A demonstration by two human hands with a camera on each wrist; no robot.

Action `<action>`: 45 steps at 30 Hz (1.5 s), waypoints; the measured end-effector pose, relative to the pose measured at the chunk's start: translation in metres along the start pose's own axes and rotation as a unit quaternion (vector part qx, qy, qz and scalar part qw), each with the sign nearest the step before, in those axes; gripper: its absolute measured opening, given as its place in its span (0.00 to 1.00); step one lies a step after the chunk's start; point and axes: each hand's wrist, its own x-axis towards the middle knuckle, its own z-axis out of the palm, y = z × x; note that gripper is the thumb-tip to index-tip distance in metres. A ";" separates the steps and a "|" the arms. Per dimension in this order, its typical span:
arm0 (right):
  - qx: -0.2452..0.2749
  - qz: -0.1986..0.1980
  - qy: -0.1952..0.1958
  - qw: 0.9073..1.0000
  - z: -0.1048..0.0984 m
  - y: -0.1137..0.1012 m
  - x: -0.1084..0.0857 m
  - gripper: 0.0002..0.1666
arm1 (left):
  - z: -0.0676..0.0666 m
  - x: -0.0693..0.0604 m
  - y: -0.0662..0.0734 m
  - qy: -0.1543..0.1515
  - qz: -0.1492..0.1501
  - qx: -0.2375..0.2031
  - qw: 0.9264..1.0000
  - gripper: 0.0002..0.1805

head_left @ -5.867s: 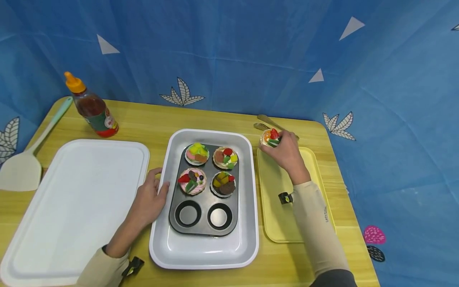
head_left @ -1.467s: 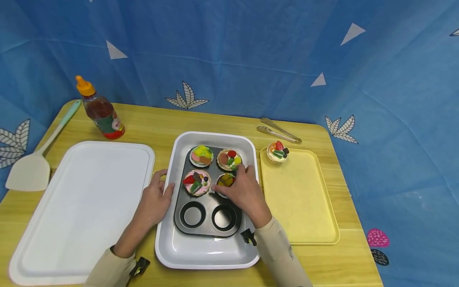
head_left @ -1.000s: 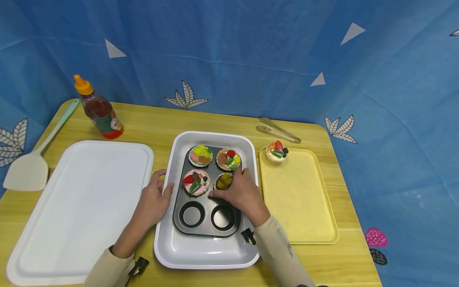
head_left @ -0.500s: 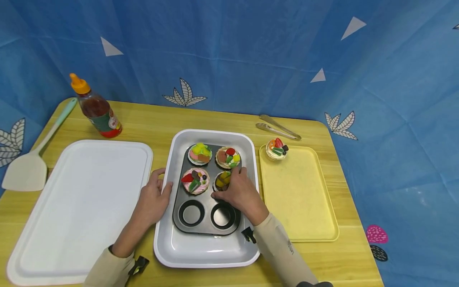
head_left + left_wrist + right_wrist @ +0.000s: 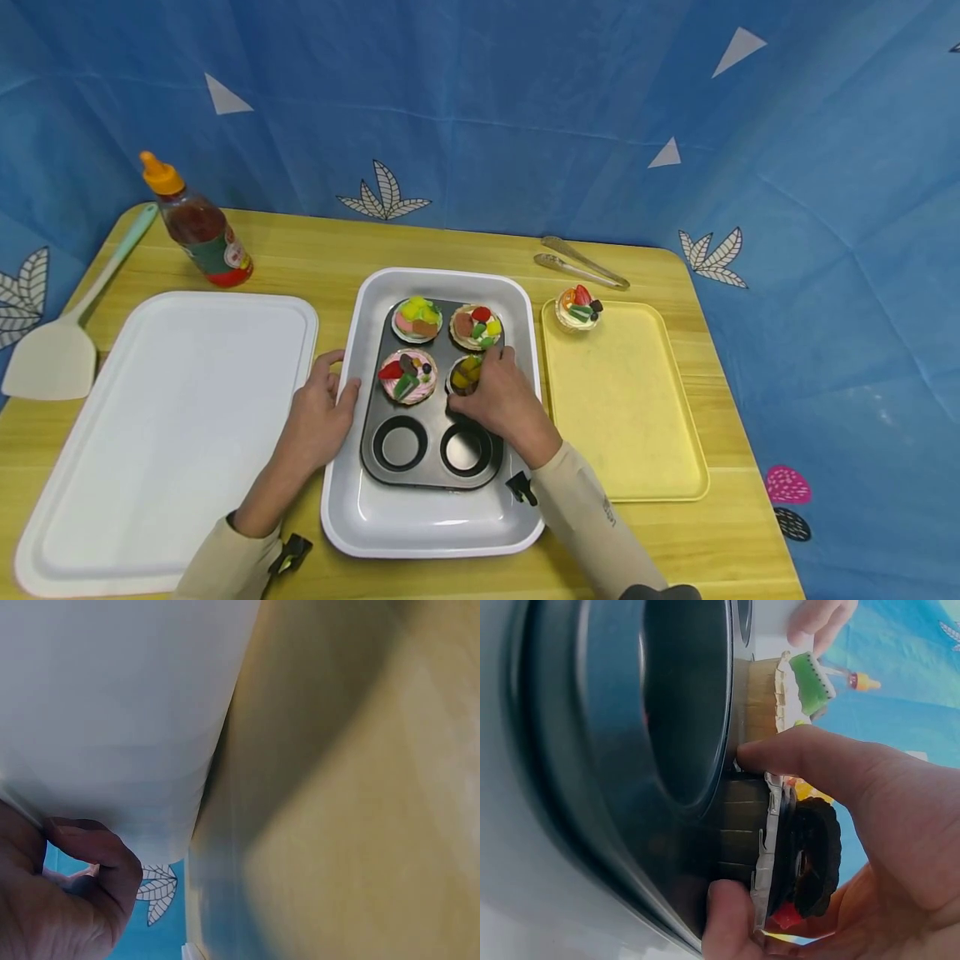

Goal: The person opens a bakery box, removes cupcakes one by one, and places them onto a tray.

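My right hand [image 5: 506, 398] grips a toy cupcake [image 5: 467, 374] topped with yellow pieces and a dark cookie, in the middle right of a dark muffin tin [image 5: 431, 479]. In the right wrist view, thumb and fingertips pinch the pleated cup of that cupcake [image 5: 742, 832], which stands out of the tin. The left hand [image 5: 318, 417] holds the left rim of the deep white tray [image 5: 431, 542] that bears the tin; its curled finger and thumb show in the left wrist view. A pink-cream cupcake [image 5: 408, 377] and two others sit in the tin; both near cups are bare.
A strawberry-topped cupcake [image 5: 578, 308] stands at the far left corner of the yellow tray [image 5: 626, 417]. Tongs [image 5: 581, 265] lie behind it. On the left are a flat white tray [image 5: 172, 433], a spatula [image 5: 56, 358] and a sauce bottle [image 5: 204, 233].
Since the oldest frame, my right hand has set the strawberry-topped cupcake on the yellow tray, moved left to the tin and taken hold of the cookie-topped cupcake. The left hand stays at the rim.
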 end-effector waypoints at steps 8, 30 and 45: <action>0.013 0.003 -0.001 1.000 0.000 0.000 0.000 0.54 | -0.001 0.000 0.001 -0.001 0.000 -0.001 1.000 0.24; 0.061 0.004 0.029 0.998 -0.001 0.001 -0.002 0.48 | -0.001 0.000 0.001 -0.004 0.000 -0.003 1.000 0.24; 0.068 0.011 0.034 0.997 -0.004 0.002 -0.006 0.43 | -0.002 0.000 0.002 -0.007 -0.006 -0.007 1.000 0.24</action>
